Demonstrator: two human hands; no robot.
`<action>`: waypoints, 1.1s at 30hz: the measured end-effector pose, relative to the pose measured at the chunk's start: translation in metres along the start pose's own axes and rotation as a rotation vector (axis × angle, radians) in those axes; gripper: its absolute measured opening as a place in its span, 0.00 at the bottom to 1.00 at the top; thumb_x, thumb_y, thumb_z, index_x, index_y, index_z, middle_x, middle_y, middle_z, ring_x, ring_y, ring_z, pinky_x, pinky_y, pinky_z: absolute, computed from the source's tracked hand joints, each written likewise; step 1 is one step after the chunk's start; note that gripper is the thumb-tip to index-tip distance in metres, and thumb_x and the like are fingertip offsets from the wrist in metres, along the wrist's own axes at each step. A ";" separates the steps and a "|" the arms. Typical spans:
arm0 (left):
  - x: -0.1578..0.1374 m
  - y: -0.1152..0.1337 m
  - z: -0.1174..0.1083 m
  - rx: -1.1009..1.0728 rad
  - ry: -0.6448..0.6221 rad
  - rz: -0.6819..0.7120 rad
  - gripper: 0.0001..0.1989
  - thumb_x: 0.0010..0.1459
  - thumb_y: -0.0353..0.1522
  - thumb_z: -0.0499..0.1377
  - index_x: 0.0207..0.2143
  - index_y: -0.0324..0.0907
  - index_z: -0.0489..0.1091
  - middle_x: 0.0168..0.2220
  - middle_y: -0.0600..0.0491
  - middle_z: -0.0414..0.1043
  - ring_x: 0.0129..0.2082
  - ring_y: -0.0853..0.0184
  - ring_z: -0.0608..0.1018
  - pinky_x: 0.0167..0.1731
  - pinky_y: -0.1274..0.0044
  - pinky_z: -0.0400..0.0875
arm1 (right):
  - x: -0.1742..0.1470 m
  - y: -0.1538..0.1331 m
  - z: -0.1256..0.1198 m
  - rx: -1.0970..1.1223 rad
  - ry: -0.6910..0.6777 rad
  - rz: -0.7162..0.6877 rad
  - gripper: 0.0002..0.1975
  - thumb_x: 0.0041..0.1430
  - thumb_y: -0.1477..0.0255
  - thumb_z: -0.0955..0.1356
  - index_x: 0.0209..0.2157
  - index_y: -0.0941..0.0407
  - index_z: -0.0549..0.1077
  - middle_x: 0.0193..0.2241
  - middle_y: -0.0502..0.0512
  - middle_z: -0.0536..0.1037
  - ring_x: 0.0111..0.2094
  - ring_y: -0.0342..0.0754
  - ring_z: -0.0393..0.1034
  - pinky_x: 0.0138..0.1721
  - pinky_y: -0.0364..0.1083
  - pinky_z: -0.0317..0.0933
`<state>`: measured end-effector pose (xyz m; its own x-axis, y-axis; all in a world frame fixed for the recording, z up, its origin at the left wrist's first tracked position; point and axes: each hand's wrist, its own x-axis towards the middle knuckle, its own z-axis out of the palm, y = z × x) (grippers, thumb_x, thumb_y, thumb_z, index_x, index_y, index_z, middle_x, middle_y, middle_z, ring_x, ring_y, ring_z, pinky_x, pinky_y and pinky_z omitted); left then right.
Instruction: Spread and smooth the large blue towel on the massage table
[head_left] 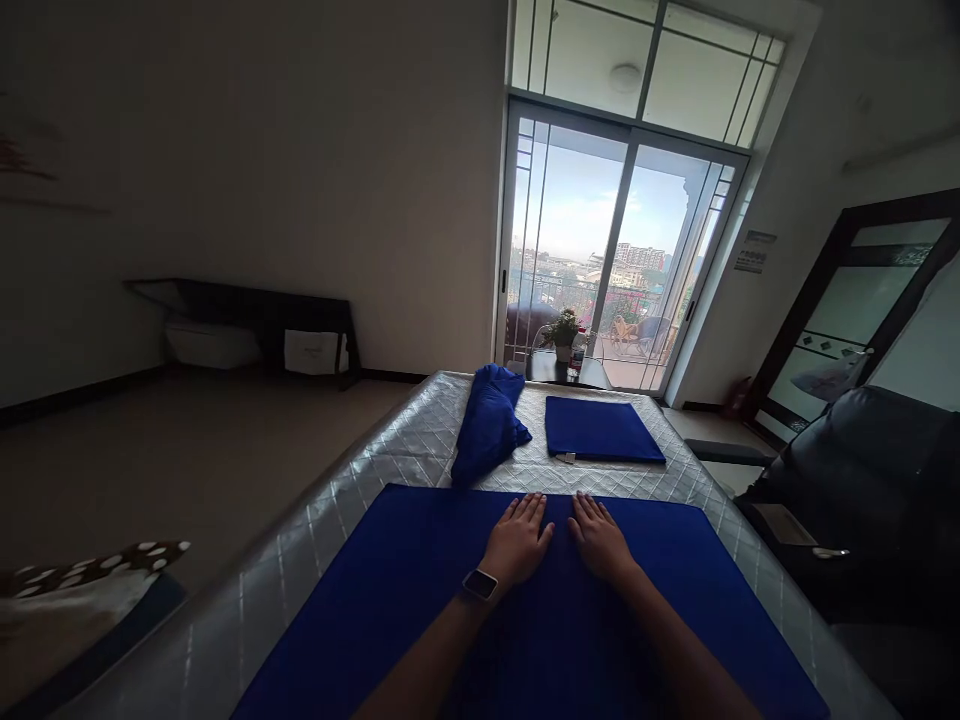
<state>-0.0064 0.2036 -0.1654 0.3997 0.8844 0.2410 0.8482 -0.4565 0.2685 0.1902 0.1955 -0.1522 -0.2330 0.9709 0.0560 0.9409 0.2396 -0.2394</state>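
A large blue cloth (360, 600) lies spread on a silvery quilted mattress (390, 440). My left hand (519, 540) rests flat near its far edge, fingers stretched forward; a watch (480, 583) is on that wrist. Beside it, my right hand (598, 537) also lies flat on the cloth with its fingers extended. A gap of blue fabric shows between the two thumbs. Beyond the far edge, a crumpled blue cloth (487, 430) lies to the left. To its right is a neatly folded blue cloth (604, 430) with a small white tag at its near edge.
A small dark table (592, 372) with a potted plant (564, 335) and a bottle (578, 350) stands past the mattress, before sliding glass doors (622, 250). A black sofa (877, 480) is at the right. A dark low bench (262, 305) lines the left wall.
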 end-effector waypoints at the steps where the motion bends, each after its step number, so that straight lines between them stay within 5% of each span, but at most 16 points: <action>1: 0.000 -0.003 -0.002 -0.003 -0.002 -0.019 0.31 0.71 0.43 0.42 0.69 0.37 0.57 0.71 0.43 0.55 0.72 0.59 0.56 0.70 0.60 0.53 | -0.002 0.008 -0.002 -0.005 0.004 0.022 0.34 0.72 0.58 0.49 0.71 0.63 0.52 0.72 0.59 0.50 0.73 0.50 0.40 0.72 0.54 0.37; 9: -0.018 -0.052 -0.030 0.047 -0.083 -0.122 0.34 0.71 0.46 0.41 0.70 0.35 0.54 0.72 0.44 0.51 0.73 0.59 0.54 0.71 0.62 0.49 | -0.031 0.101 -0.025 -0.084 0.026 0.225 0.34 0.71 0.58 0.49 0.72 0.61 0.50 0.73 0.57 0.50 0.74 0.50 0.39 0.72 0.55 0.37; 18: -0.064 -0.147 -0.064 0.091 -0.098 -0.273 0.38 0.68 0.50 0.40 0.71 0.35 0.51 0.73 0.45 0.50 0.73 0.59 0.53 0.71 0.63 0.46 | -0.060 0.205 -0.027 -0.255 0.116 0.268 0.31 0.69 0.68 0.50 0.68 0.62 0.61 0.71 0.62 0.56 0.73 0.54 0.45 0.71 0.59 0.44; 24: -0.075 -0.187 -0.074 0.199 -0.091 -0.415 0.37 0.68 0.47 0.38 0.71 0.34 0.50 0.73 0.46 0.48 0.74 0.60 0.50 0.70 0.64 0.48 | -0.053 0.222 -0.020 -0.220 0.120 0.333 0.32 0.69 0.64 0.50 0.69 0.60 0.60 0.71 0.61 0.56 0.72 0.54 0.49 0.70 0.59 0.47; 33: -0.074 -0.189 -0.068 0.237 -0.032 -0.483 0.38 0.68 0.49 0.42 0.70 0.32 0.52 0.72 0.39 0.50 0.73 0.52 0.52 0.68 0.63 0.52 | -0.055 0.211 -0.020 -0.261 0.105 0.373 0.35 0.68 0.64 0.49 0.71 0.65 0.52 0.72 0.61 0.54 0.73 0.53 0.43 0.71 0.57 0.45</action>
<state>-0.2201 0.2176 -0.1707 -0.0482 0.9925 0.1126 0.9918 0.0341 0.1234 0.4066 0.1931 -0.1860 0.1468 0.9827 0.1132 0.9892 -0.1465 -0.0110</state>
